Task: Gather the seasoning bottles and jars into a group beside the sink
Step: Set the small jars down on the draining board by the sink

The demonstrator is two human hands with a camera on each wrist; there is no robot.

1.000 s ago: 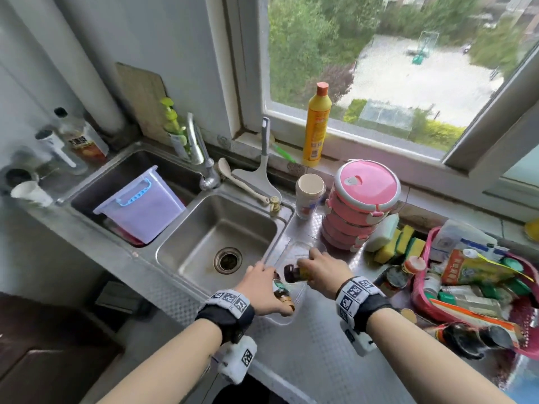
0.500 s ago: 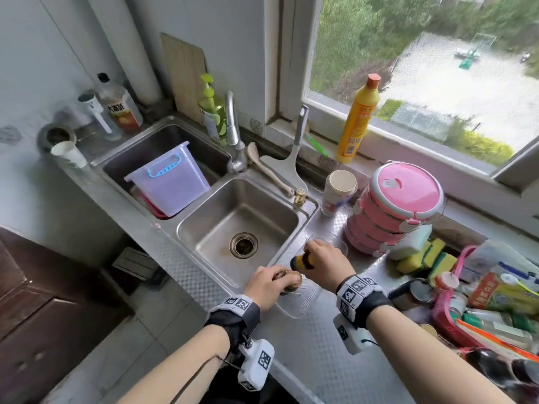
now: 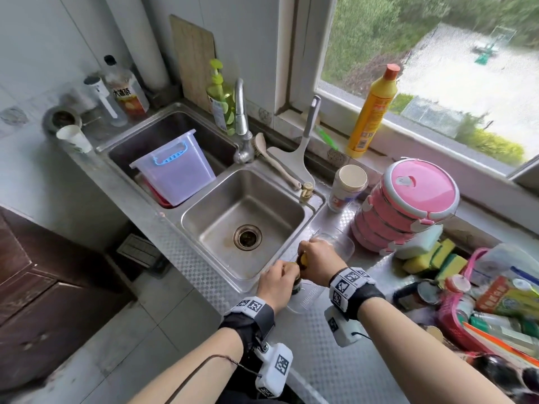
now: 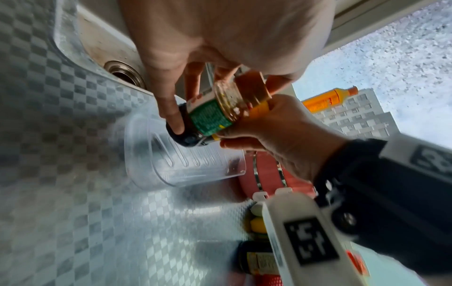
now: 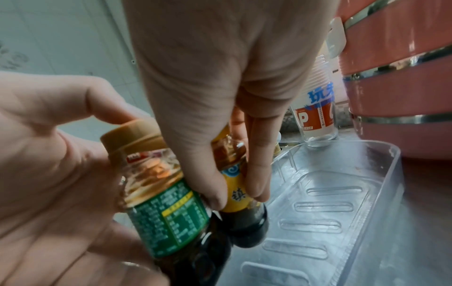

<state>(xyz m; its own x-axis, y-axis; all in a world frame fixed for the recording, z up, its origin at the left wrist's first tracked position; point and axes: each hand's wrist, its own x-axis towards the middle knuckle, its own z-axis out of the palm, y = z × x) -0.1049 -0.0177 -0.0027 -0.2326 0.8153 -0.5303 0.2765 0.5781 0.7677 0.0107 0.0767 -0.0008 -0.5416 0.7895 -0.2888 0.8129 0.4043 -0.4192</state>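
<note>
Two small dark-sauce bottles stand side by side over the near end of a clear plastic tray right beside the sink. My left hand grips the green-labelled bottle with the tan cap, thumb on its lower part. My right hand comes from above and pinches the yellow-labelled bottle next to it. In the left wrist view the green-labelled bottle hangs at the tray's edge. Whether the bottle bases touch the tray is hidden.
A pink basket full of several more bottles and packets sits at the right, with a dark jar lying beside it. A pink stacked lunch box, sponges and a cup stack crowd the counter behind the tray.
My hands have drawn closer together, so the two bottles now stand against each other at the tray's near end. The head view has shifted left.
</note>
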